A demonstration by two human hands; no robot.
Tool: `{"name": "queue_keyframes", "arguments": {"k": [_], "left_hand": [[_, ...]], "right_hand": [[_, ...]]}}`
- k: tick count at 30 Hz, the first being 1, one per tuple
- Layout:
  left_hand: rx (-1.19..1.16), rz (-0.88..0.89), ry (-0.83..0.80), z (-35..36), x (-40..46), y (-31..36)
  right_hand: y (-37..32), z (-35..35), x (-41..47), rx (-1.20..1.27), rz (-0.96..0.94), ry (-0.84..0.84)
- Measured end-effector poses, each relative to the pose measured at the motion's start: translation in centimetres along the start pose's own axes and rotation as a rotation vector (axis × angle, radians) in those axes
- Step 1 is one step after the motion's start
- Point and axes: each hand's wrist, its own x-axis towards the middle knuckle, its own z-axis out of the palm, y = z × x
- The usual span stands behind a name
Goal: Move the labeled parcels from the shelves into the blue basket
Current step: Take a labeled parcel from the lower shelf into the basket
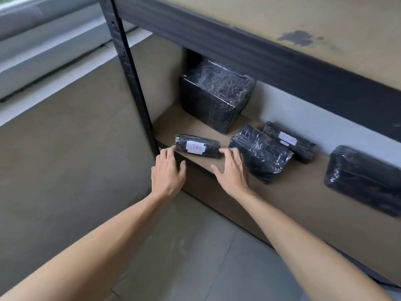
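Observation:
A small black-wrapped parcel (197, 146) with a white label reading "RETURN" lies at the front left of the lower shelf (293, 192). My left hand (168, 172) is open at its left end, fingertips touching or almost touching it. My right hand (232, 170) is open at its right end, fingertips at the wrap. Neither hand grips it. A second labeled parcel (288, 140) lies further back, partly behind an unlabeled one (260, 153). The blue basket is out of view.
A large black-wrapped box (214, 94) stands at the back left of the shelf. Another black parcel (364, 181) lies at the right. The upper shelf board (282, 25) overhangs closely. A black metal upright (132, 77) stands at the left. Grey floor lies below.

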Motion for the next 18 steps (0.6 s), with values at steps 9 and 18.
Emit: {"name": "queue_keyframes", "arguments": {"k": [9,18], "left_hand": [[0.054,0.025,-0.044,-0.2,2.3,-2.6],[0.043,0.021,-0.098,-1.7,1.9,-2.2]], "right_hand": [[-2.3,3.3,6.5,-0.359,-0.178,-0.134],[-2.4,0.3,4.1,-0.202,-0.004,-0.088]]}}
